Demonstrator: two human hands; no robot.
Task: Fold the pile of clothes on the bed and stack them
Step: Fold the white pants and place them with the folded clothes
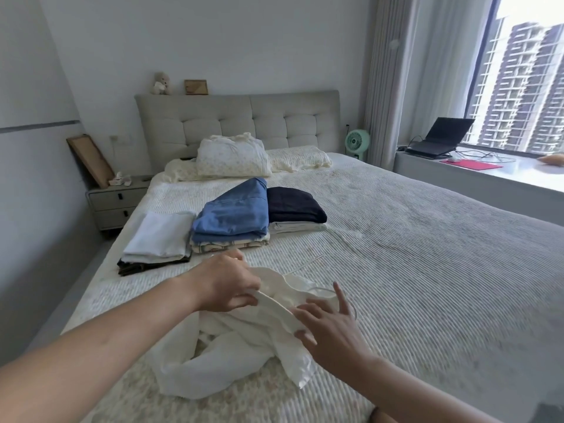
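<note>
A crumpled white garment (238, 352) lies on the near part of the bed (427, 254). My left hand (227, 285) pinches its upper edge and lifts it a little. My right hand (331, 328) grips the same edge further right, its index finger pointing up. Beyond the hands stand three folded stacks: a white piece over a dark one (158, 236) on the left, blue shirts over a patterned piece (233, 213) in the middle, a dark navy piece over a white one (294, 206) on the right.
Pillows and a bunched cream blanket (235, 157) lie at the headboard. A nightstand (117, 199) stands left of the bed. Right of the bed are a green fan (356, 141) and a window ledge with a laptop (439, 135).
</note>
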